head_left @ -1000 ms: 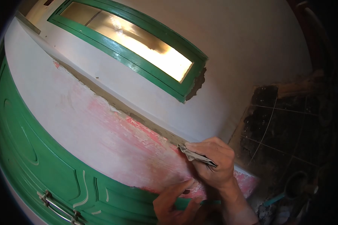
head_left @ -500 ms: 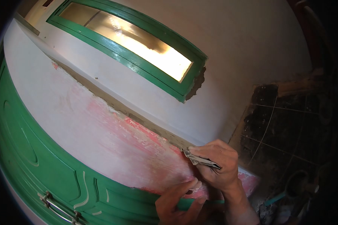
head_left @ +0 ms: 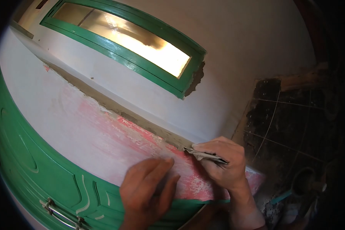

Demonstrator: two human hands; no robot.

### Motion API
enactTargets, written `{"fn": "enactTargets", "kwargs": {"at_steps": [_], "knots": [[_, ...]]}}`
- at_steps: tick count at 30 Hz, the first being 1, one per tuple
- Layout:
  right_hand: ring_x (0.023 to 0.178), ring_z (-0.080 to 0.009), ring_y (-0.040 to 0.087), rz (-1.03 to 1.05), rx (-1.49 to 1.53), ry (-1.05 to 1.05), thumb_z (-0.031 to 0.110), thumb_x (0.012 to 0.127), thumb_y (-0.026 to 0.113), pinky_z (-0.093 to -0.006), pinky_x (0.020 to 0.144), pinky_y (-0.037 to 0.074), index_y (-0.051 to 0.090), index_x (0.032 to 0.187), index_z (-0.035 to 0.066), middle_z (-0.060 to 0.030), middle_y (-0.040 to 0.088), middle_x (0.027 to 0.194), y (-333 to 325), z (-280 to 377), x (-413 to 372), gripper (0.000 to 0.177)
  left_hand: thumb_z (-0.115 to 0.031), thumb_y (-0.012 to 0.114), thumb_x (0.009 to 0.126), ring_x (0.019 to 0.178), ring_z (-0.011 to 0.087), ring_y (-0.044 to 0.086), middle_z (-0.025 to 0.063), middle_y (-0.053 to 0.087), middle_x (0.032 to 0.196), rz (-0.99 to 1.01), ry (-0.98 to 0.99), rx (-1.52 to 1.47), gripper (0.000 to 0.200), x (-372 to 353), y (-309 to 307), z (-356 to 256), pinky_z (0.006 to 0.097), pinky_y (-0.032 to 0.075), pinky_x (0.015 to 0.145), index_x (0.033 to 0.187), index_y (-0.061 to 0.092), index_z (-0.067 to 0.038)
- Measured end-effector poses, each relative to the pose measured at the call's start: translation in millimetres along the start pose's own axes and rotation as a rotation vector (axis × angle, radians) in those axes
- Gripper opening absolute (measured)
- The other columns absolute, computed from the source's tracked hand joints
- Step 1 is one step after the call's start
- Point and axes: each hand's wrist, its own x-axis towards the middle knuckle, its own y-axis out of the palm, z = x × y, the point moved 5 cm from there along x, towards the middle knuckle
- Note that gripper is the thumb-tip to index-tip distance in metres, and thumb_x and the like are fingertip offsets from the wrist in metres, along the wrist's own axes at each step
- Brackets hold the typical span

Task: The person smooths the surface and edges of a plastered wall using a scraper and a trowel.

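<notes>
Along the pink-patched wall (head_left: pixel 103 134), the right hand (head_left: pixel 228 163) pinches a crumpled grey sheet (head_left: pixel 205 156), perhaps sandpaper; the left hand (head_left: pixel 143 189) curls, fingers apart.

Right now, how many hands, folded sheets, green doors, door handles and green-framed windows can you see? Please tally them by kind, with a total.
Hands: 2, the left hand and the right hand
Folded sheet: 1
Green door: 1
Door handle: 1
Green-framed window: 1
Total: 6
</notes>
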Motion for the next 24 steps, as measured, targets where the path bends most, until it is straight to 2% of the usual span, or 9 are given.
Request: {"fn": "enactTargets", "kwargs": {"at_steps": [2,5,10,13,16,19,22,24], "knots": [[0.082,-0.0261,0.077,0.016,-0.029,-0.034,-0.002,0.072,0.089,-0.0343,0.074,0.061,0.084,0.104,0.006,-0.0092,0.084,0.100,-1,-1,-4,0.034,0.000,0.085,0.083,0.098,0.0356,0.073,0.0142,0.075,0.110,0.070,0.074,0.086,0.039,11,-3,4,0.0436,0.057,0.085,0.120,0.076,-0.002],[0.079,-0.0252,0.075,0.017,-0.069,-0.091,-0.001,0.070,0.091,-0.0341,0.072,0.060,0.084,0.102,0.007,-0.0080,0.084,0.099,-4,-1,-9,0.034,0.002,0.086,0.078,0.102,0.0367,0.072,0.0155,0.076,0.109,0.112,0.108,0.138,0.042,28,-5,14,0.0453,0.058,0.090,0.119,0.076,-0.003],[0.077,-0.0245,0.074,-0.013,-0.074,-0.107,0.000,0.068,0.092,-0.0339,0.071,0.060,0.084,0.100,0.008,-0.0069,0.083,0.098,5,7,-6,0.035,0.004,0.084,0.078,0.102,0.0356,0.072,0.0140,0.077,0.107,0.123,0.140,0.163,0.040,40,-5,25,0.0433,0.058,0.089,0.116,0.077,-0.003],[0.079,-0.0242,0.075,0.014,-0.060,-0.054,0.000,0.069,0.090,-0.0335,0.072,0.060,0.084,0.101,0.007,-0.0068,0.083,0.096,1,3,-12,0.033,0.005,0.083,0.079,0.100,0.0349,0.072,0.0136,0.077,0.104,0.104,0.138,0.135,0.036,42,-4,31,0.0422,0.058,0.088,0.113,0.077,-0.003],[0.081,-0.0205,0.077,-0.031,0.043,0.130,-0.001,0.076,0.089,-0.0310,0.074,0.061,0.083,0.101,0.004,-0.0087,0.084,0.094,-13,-10,-16,0.026,0.006,0.082,0.080,0.098,0.0342,0.073,0.0134,0.077,0.101,0.093,0.123,0.097,0.032,43,-5,35,0.0412,0.057,0.088,0.110,0.076,-0.003],[0.083,-0.0169,0.078,-0.168,0.061,0.375,-0.001,0.083,0.086,-0.0288,0.076,0.060,0.083,0.101,0.001,-0.0108,0.083,0.092,-34,-23,-22,0.018,0.008,0.083,0.079,0.094,0.0339,0.072,0.0133,0.075,0.098,0.076,0.144,0.086,0.030,43,-3,35,0.0420,0.057,0.085,0.107,0.076,-0.001],[0.083,-0.0151,0.078,-0.193,0.081,0.445,0.000,0.087,0.086,-0.0278,0.077,0.059,0.082,0.100,-0.001,-0.0123,0.083,0.092,-42,-27,-25,0.014,0.009,0.084,0.079,0.092,0.0330,0.071,0.0129,0.074,0.096,0.044,0.190,0.112,0.030,41,1,35,0.0421,0.056,0.083,0.106,0.076,-0.001],[0.082,-0.0147,0.078,-0.165,0.081,0.397,0.001,0.086,0.087,-0.0277,0.076,0.059,0.083,0.102,0.000,-0.0121,0.083,0.091,-36,-30,-29,0.016,0.009,0.084,0.079,0.091,0.0323,0.071,0.0126,0.075,0.095,0.029,0.202,0.129,0.029,40,2,35,0.0416,0.056,0.083,0.105,0.076,-0.001]]}}
